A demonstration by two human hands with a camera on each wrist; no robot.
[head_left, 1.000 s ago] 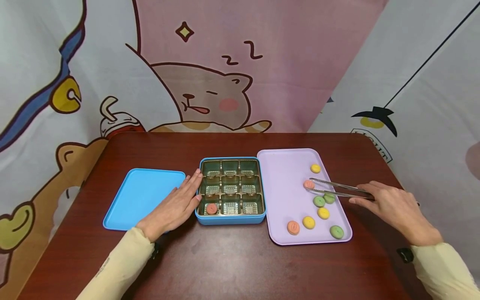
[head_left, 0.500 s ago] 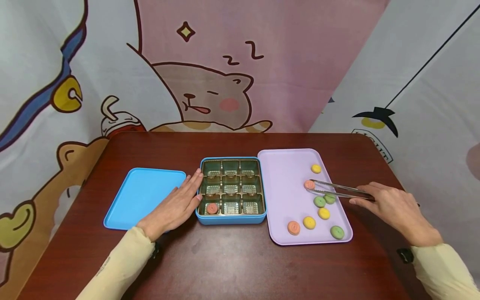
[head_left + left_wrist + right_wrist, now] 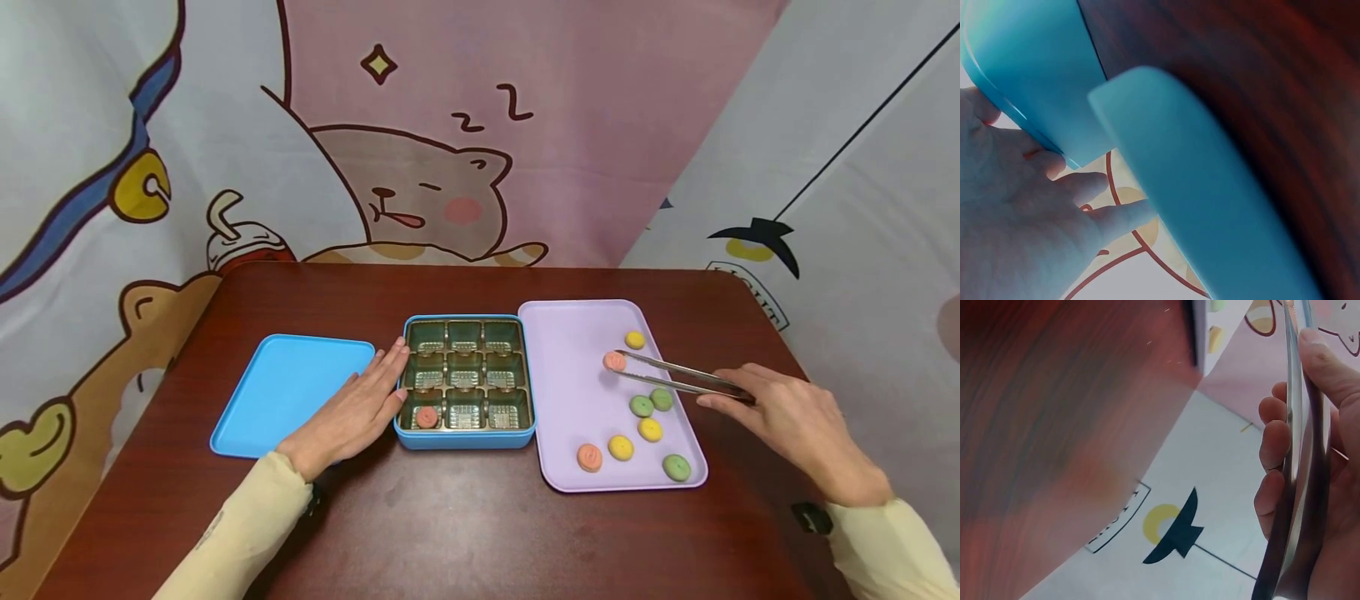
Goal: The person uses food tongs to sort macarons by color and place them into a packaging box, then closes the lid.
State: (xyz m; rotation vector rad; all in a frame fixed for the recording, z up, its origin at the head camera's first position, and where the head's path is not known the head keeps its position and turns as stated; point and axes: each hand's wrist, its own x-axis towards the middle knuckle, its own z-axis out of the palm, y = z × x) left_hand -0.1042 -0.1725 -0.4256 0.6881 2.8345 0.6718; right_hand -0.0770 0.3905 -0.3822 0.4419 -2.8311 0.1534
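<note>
My right hand [image 3: 787, 421] grips metal tongs [image 3: 690, 380], also in the right wrist view as a long shiny strip. Between the tong tips is a pink round cookie-like piece [image 3: 614, 361], over the lilac tray [image 3: 558, 333]. My left hand [image 3: 352, 408] lies with straight fingers against the left side of a blue box [image 3: 465, 440]. A gold insert with several compartments fills this box. One pink piece [image 3: 427, 417] sits in its front left compartment. In the left wrist view my left fingers [image 3: 1091, 187] touch the blue wall.
Yellow pieces [image 3: 621, 447], green pieces [image 3: 677, 467] and another pink piece [image 3: 589, 457] lie on the lilac tray, right of the box. A blue lid-like panel [image 3: 288, 396] lies at the left, partly under my left forearm. A printed cloth [image 3: 600, 125] hangs behind the brown table [image 3: 465, 517].
The pink piece between the tong tips has shifted slightly up and left, with the tongs and right hand. My left hand stays against the box. The whole view shifts slightly.
</note>
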